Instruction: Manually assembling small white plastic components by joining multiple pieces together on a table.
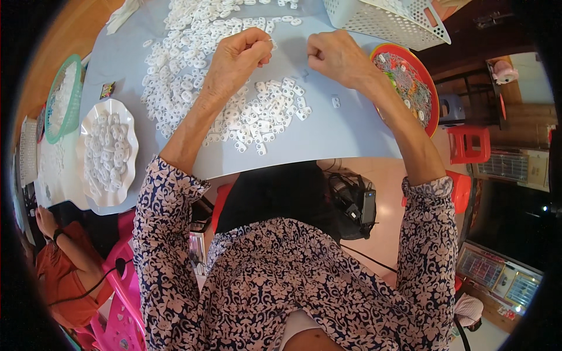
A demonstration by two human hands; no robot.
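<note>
My left hand (237, 58) is curled above a heap of small white plastic pieces (263, 114) on the pale blue table (351, 131), its fingertips pinched on a small white piece near the thumb. My right hand (335, 55) is closed in a fist a little to the right, and what it holds is hidden by the fingers. A single white piece (335, 102) lies loose below my right wrist. More white pieces (187, 52) spread thickly across the table's left and far side.
A red round tray (430, 88) with coloured bits sits at the right. A white perforated basket (386, 20) stands at the far right. A white scalloped dish (108, 152) of white pieces and a green basket (61, 96) are at the left. A person in orange (61, 257) sits lower left.
</note>
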